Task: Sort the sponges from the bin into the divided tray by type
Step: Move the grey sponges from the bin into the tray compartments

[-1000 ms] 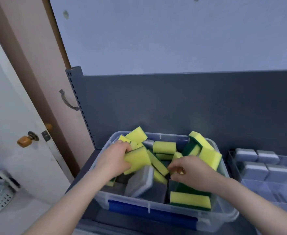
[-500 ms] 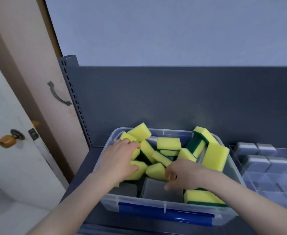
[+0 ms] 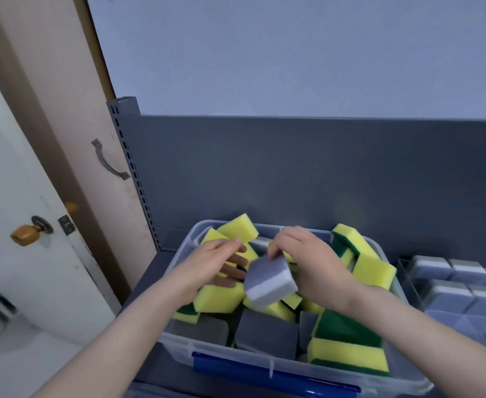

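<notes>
Grey sponge (image 3: 269,282) hangs above the bin (image 3: 178,344), pinched by right hand (image 3: 310,265) fingers (image 3: 275,249); left hand (image 3: 210,265) fingers outstretched.

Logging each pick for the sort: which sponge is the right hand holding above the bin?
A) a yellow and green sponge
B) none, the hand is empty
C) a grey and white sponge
C: the right hand pinches a grey and white sponge above the clear bin, while the yellow and green sponges lie inside it.

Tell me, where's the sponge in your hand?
Head view, centre: the grey-and-white sponge hangs over the bin, pinched by the right hand, beside the left hand.
</notes>
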Demonstrator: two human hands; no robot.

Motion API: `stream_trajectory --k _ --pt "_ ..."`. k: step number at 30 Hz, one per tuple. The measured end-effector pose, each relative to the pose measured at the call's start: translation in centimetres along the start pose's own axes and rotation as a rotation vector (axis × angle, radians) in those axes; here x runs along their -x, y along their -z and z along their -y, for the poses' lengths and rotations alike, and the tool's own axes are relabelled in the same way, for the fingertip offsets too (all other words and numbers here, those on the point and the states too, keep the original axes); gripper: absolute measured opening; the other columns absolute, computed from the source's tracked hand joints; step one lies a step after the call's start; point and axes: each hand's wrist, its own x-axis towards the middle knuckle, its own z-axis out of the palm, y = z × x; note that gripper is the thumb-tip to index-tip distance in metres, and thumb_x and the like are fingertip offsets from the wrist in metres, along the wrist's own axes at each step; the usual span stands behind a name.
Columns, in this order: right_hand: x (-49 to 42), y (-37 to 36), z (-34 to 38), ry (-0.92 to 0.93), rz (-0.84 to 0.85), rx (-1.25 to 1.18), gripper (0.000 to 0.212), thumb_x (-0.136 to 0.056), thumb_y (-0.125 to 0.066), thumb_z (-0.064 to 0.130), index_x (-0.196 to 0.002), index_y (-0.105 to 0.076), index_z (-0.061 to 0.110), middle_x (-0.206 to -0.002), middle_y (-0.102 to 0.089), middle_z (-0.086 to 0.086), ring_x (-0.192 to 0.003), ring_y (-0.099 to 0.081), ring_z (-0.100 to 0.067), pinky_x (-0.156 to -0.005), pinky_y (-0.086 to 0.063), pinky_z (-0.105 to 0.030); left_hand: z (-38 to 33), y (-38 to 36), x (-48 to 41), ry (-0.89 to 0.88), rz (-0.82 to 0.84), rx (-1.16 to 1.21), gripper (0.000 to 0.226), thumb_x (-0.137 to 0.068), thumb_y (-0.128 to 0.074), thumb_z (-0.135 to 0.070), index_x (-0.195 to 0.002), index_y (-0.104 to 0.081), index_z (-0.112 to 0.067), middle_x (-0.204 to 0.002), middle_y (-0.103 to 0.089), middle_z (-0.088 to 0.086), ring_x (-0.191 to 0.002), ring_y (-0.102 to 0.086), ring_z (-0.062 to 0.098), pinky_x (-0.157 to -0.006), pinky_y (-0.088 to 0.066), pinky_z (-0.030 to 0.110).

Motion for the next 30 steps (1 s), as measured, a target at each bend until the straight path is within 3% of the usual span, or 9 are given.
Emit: stream_trajectory --k 2,5,8,10,13,17,22,25,30 --pt "-0.3 -0.2 0.1 0.075 -0.069 -0.027 0.036 -0.066 -0.028 0.011 -0.088 -0.056 0.019 -0.093 -0.055 0.007 -0.088 -0.046 -0.011 -0.069 -0.039 -0.019 -0.3 -0.8 0.1 0.151 0.143 0.112 0.037 -0.097 -0.047 -0.043 -0.110 -0.064 -0.013 -0.090 -0.072 0.003 -0.074 -0.068 0.014 -0.066 -0.058 0.032" --pt "-0.7 -1.0 -0.3 0.114 -0.064 -0.024 0.028 -0.072 -0.035 0.013 -0.091 -0.055 0.020 -0.098 -0.055 0.007 -0.093 -0.048 -0.014 -0.070 -0.046 -0.027 0.0 -1.2 0.0 0.165 0.207 0.224 0.026 -0.096 -0.051 -0.036 -0.105 -0.064 -0.016 -0.084 -0.069 -0.001 -0.073 -0.066 0.012 -0.061 -0.054 0.029" --pt "-0.8 -1.9 -1.8 0.071 -0.054 -0.013 0.038 -0.071 -0.060 -0.002 -0.099 -0.057 0.023 -0.106 -0.058 0.011 -0.104 -0.051 -0.010 -0.084 -0.046 -0.025 0.5 0.3 -0.3 0.079 0.026 0.230 0.023 -0.094 -0.058 -0.027 -0.111 -0.064 -0.013 -0.098 -0.071 0.003 -0.086 -0.068 0.016 -0.066 -0.055 0.030" --pt "-0.6 -2.0 -2.5 0.024 -0.035 -0.028 0.037 -0.072 -0.060 -0.003 -0.099 -0.063 0.022 -0.104 -0.062 0.011 -0.103 -0.054 -0.011 -0.086 -0.043 -0.021 0.8 1.5 -0.2 0.036 -0.117 0.182 0.020 -0.093 -0.060 -0.023 -0.112 -0.063 -0.015 -0.105 -0.071 0.004 -0.093 -0.068 0.017 -0.067 -0.056 0.031" --pt "-0.3 -2.5 -2.5 0.076 0.119 -0.007 0.029 -0.078 -0.061 0.003 -0.099 -0.068 0.023 -0.103 -0.066 0.010 -0.102 -0.056 -0.013 -0.089 -0.046 -0.028 1.1 2.6 0.3 -0.021 -0.249 0.125 0.024 -0.091 -0.064 -0.015 -0.115 -0.060 -0.017 -0.105 -0.069 0.003 -0.097 -0.067 0.017 -0.075 -0.058 0.037" --pt "-0.4 -4.4 -1.4 0.192 0.398 0.044 0.029 -0.086 -0.059 0.014 -0.112 -0.065 0.025 -0.117 -0.062 0.009 -0.114 -0.051 -0.011 -0.096 -0.040 -0.026 1.2 3.0 1.3 -0.063 -0.335 0.067 0.030 -0.088 -0.066 -0.010 -0.116 -0.059 -0.017 -0.107 -0.067 0.005 -0.099 -0.066 0.020 -0.084 -0.057 0.040" --pt "-0.3 -6.8 0.1 0.390 0.723 0.063 0.037 -0.085 -0.056 0.005 -0.119 -0.061 0.018 -0.122 -0.060 0.000 -0.116 -0.050 -0.021 -0.093 -0.045 -0.038 1.3 3.3 2.3 -0.116 -0.434 0.067 0.029 -0.086 -0.066 -0.011 -0.114 -0.061 -0.017 -0.106 -0.067 0.006 -0.098 -0.066 0.019 -0.080 -0.059 0.036" --pt "-0.3 -8.3 0.5 0.484 0.897 0.238 0.043 -0.085 -0.052 -0.001 -0.126 -0.054 0.012 -0.123 -0.056 -0.008 -0.112 -0.050 -0.030 -0.084 -0.049 -0.045 1.6 3.4 2.7 -0.132 -0.466 0.068 0.028 -0.086 -0.066 -0.012 -0.113 -0.061 -0.017 -0.106 -0.068 0.005 -0.095 -0.067 0.017 -0.073 -0.059 0.029" --pt "-0.6 -8.3 1.0 0.604 0.881 0.491 0.047 -0.085 -0.057 0.006 -0.130 -0.048 0.015 -0.117 -0.050 -0.014 -0.109 -0.043 -0.032 -0.082 -0.044 -0.043 1.9 3.3 3.3 -0.153 -0.462 0.055 0.028 -0.086 -0.067 -0.011 -0.113 -0.062 -0.018 -0.103 -0.068 0.003 -0.091 -0.067 0.013 -0.064 -0.056 0.022"
